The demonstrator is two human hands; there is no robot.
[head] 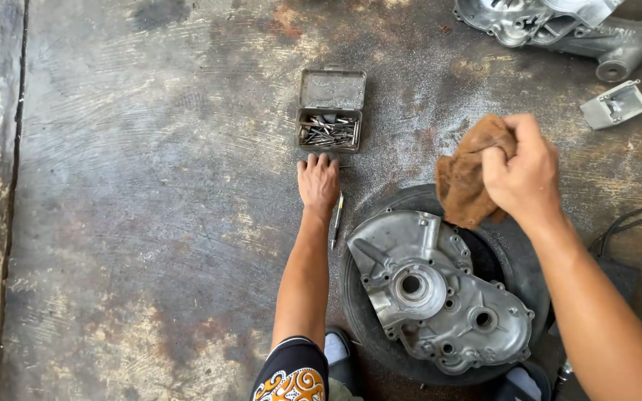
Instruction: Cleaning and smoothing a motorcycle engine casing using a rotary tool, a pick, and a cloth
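Note:
My left hand (318,182) lies palm down on the concrete floor, holding nothing, with its fingertips just below a small open metal tin (328,131) full of several screws and bits. A thin pen-like tool (335,220) lies on the floor right beside that wrist. My right hand (523,174) is closed on a crumpled brown rag (462,186), held above the far edge of a black tyre (513,249). A grey cast-metal engine cover (432,291) rests flat on the tyre, below the rag.
A larger grey engine casing (551,26) lies at the top right, with a small metal bracket (616,104) near it. A black cable (633,217) runs in from the right edge. The stained concrete floor (150,208) has a raised strip along the left edge.

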